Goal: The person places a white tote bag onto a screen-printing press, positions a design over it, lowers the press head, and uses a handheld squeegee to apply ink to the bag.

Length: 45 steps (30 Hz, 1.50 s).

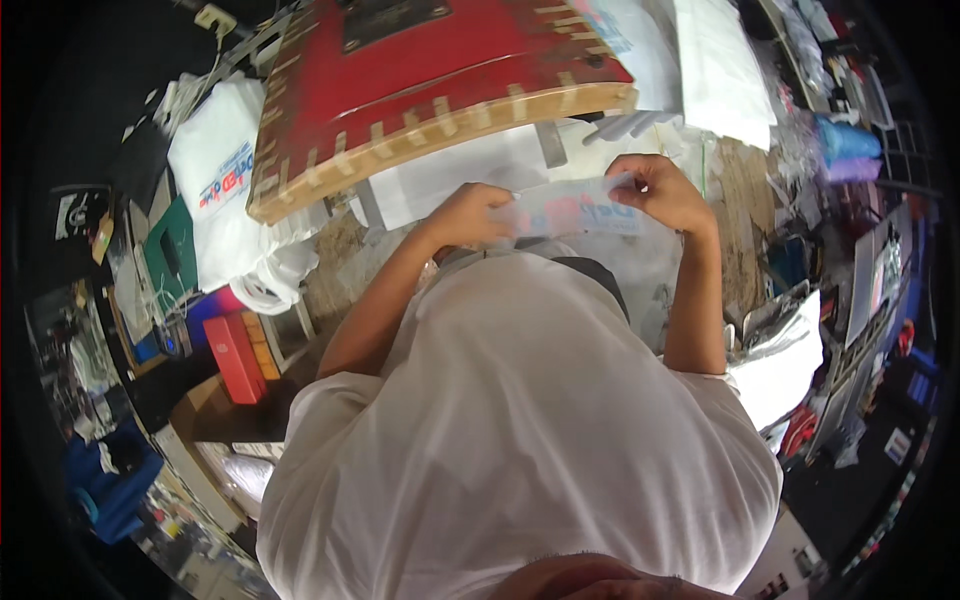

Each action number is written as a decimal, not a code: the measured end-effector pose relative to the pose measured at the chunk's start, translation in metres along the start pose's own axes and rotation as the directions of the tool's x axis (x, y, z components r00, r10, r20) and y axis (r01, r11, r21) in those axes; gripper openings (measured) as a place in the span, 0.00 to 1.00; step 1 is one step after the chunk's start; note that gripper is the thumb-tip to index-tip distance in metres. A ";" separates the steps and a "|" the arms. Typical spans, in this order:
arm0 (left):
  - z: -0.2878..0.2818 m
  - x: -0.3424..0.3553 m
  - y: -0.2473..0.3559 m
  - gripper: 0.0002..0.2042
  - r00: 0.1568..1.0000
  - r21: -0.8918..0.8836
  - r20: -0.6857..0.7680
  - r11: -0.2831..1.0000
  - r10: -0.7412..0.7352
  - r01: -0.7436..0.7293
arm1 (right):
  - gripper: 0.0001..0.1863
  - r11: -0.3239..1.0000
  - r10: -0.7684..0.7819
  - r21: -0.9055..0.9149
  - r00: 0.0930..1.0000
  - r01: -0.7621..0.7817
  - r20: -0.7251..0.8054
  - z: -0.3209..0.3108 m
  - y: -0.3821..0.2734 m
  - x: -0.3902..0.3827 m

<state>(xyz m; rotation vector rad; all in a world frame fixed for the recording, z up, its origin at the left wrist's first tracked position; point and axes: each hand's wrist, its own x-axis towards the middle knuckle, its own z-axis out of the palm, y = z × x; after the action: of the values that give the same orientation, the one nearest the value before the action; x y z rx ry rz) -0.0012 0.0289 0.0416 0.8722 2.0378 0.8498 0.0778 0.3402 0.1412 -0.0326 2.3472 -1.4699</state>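
A translucent plastic bag (570, 205) with red and blue print spans the gap between my two hands, in front of my chest. My right hand (665, 195) pinches its upper right corner between thumb and fingertips. At the other end, my left hand (472, 214) has its fingers closed on the bag's left edge; the fingertips are slightly blurred. Just beyond the hands, a red panel in a wooden frame (470, 112), taped along its edges like a printing screen, slopes above the worktable. Pale flat sheets (430, 185) lie partly under that frame.
A stack of white printed bags (222, 165) hangs at the left, and white sheets (722, 75) lie at the far right. A red box (235, 358) stands lower left. Blue and purple rolls (848, 150) sit on the right side. Worn wooden tabletop (740, 200) shows beside my right hand.
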 end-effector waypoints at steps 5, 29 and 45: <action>-0.006 -0.057 -0.050 0.10 0.888 -0.445 -0.410 0.895 -0.210 0.006 | 0.06 0.978 -0.207 -0.050 0.932 0.202 -0.299 0.045 0.026 0.051; -0.038 -0.068 -0.155 0.14 0.540 -0.342 -0.761 0.930 -0.360 0.137 | 0.12 0.910 -0.145 -0.413 0.897 -0.045 -0.418 0.102 0.082 0.146; -0.149 0.043 -0.265 0.26 0.307 -0.141 -0.859 0.768 -0.409 0.625 | 0.24 0.864 0.221 -0.287 0.825 -0.413 -0.520 0.051 0.064 0.308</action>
<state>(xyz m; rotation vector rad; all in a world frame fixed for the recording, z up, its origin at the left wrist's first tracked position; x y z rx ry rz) -0.2229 -0.1230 -0.1077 -0.3380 3.0855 0.7172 -0.1814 0.2598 -0.0254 0.6679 2.8145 -0.8918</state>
